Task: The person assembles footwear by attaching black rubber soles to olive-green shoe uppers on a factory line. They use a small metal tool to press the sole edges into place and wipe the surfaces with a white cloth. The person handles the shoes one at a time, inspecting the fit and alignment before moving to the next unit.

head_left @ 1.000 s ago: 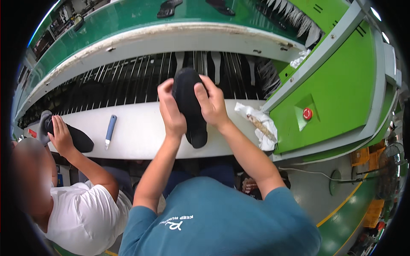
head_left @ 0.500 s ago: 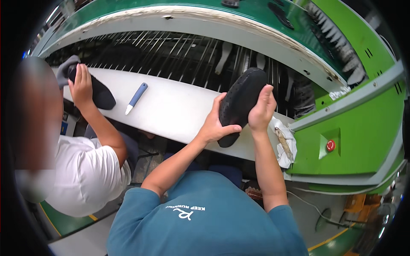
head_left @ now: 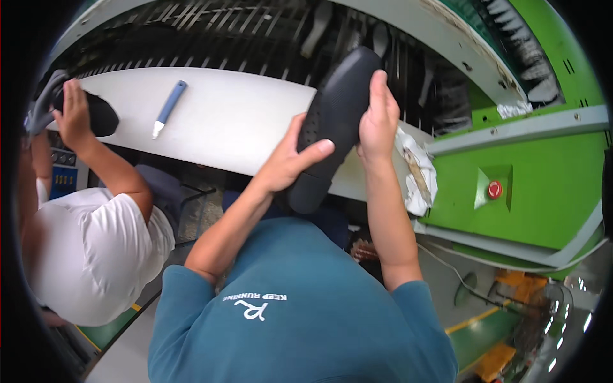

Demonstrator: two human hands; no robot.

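Above white shirt lettering (head_left: 258, 297), shoe (head_left: 341, 102) between hands (head_left: 288, 159) (head_left: 378, 127)

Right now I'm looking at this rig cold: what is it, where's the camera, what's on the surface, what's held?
No robot here: a person works with bare hands. The single view comes from a wide fisheye camera on their head, looking down, so straight edges bend toward the rim.

The left hand and right hand hold a black shoe-shaped piece between them: left thumb across its face, right hand along its side.

On the white work surface lie a blue-handled tool and, toward the right end, crumpled white material. The green machine stands to the right. At left, a co-worker's hand is on another dark piece.
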